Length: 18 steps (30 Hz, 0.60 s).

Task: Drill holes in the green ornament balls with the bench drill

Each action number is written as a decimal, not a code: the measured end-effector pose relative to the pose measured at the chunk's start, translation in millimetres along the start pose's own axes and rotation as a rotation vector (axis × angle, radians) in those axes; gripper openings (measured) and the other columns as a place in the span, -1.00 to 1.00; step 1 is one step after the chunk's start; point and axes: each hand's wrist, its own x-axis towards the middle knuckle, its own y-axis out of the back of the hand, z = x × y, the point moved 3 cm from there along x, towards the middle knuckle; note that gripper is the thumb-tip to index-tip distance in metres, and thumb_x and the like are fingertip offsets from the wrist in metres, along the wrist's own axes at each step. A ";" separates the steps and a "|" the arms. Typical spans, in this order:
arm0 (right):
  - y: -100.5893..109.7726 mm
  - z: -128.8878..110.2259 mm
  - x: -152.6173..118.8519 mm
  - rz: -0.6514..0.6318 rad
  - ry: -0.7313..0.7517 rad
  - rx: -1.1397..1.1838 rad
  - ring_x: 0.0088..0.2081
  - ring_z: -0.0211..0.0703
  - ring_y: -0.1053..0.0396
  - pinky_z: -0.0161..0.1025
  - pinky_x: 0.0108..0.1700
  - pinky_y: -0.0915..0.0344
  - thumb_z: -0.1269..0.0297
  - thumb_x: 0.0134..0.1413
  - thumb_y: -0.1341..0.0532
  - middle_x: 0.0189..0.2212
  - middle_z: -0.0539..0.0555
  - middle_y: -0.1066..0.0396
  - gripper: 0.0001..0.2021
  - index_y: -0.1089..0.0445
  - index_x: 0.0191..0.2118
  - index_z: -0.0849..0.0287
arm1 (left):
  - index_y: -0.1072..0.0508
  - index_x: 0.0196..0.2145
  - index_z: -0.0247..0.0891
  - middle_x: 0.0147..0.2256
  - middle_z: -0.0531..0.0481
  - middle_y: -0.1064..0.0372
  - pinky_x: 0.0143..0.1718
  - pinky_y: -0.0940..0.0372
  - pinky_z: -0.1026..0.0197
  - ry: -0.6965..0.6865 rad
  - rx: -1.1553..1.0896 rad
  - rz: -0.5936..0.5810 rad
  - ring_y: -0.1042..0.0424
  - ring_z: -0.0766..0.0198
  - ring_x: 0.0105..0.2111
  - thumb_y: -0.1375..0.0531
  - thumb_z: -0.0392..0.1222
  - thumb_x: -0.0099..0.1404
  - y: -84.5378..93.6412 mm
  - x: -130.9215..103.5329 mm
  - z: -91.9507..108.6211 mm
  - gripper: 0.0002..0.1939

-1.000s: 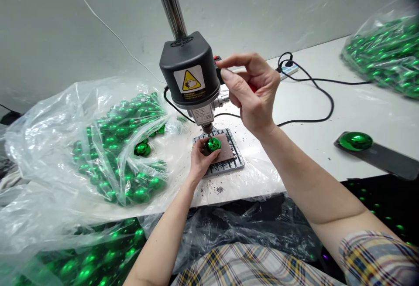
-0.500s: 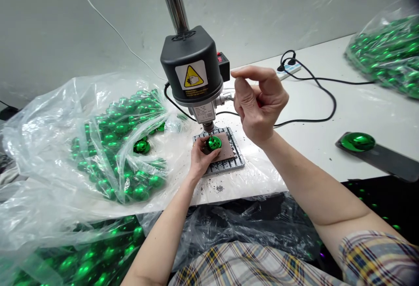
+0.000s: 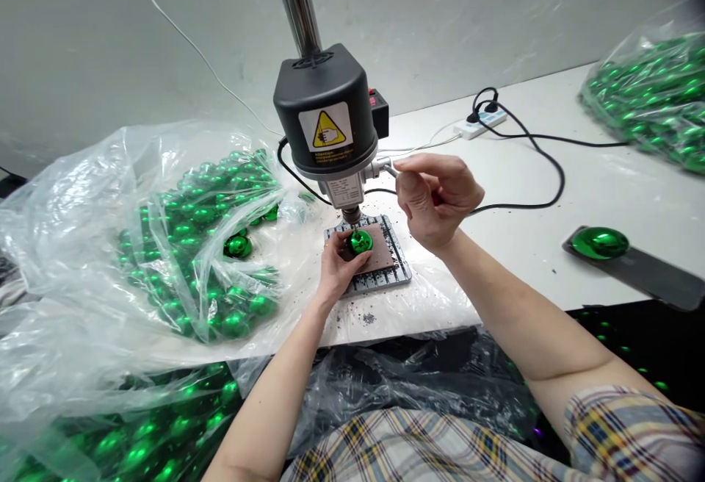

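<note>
My left hand grips a shiny green ball between thumb and fingers, under the drill bit of a small drill press. The ball rests on a brownish square board, which lies on the slotted metal base. My right hand is closed around the press's feed lever at the right side of the drill head. The lever's far end is hidden in the fingers. The bit's tip meets the top of the ball; whether it has gone in I cannot tell.
A clear plastic bag of green balls lies open on the left, one loose ball at its mouth. Another bag sits far right. A phone bears a green ball. A black cable runs from a power strip.
My right hand has moved down, with the lever's end now in its fingers. My left hand and the ball have stayed in place beneath the drill.
</note>
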 end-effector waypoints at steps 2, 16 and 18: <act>1.2 1.4 -2.3 -0.002 0.026 0.003 -0.72 -0.52 -0.10 -0.43 -0.75 0.04 0.41 0.26 -0.23 -0.29 -0.05 -0.52 -0.72 -0.49 0.02 -0.02 | -0.40 -0.07 -0.25 -0.25 -0.03 -0.43 -0.26 -0.29 0.20 -0.002 -0.004 0.001 -0.42 0.22 -0.28 -0.45 -0.04 0.04 -0.2 0.3 -0.6 -0.45; -16.1 4.9 35.1 0.062 -0.269 -0.023 -0.70 -0.48 -0.09 -0.38 -0.75 0.03 0.22 0.29 -0.23 -0.34 -0.05 -0.46 -0.92 -0.47 -0.18 0.02 | -0.40 -0.08 -0.23 -0.20 -0.05 -0.44 -0.22 -0.33 0.18 -0.019 -0.015 0.070 -0.43 0.22 -0.26 -0.42 -0.07 0.07 0.3 -6.0 5.3 -0.51; -20.1 10.2 46.2 0.027 -0.364 -0.110 -0.68 -0.49 -0.13 -0.40 -0.73 -0.02 0.17 0.32 -0.21 -0.28 -0.01 -0.48 -0.88 -0.44 -0.20 0.07 | -0.39 -0.12 -0.21 -0.20 -0.07 -0.43 -0.20 -0.34 0.15 -0.058 0.041 0.167 -0.43 0.20 -0.25 -0.39 -0.11 0.10 5.9 -26.4 18.4 -0.58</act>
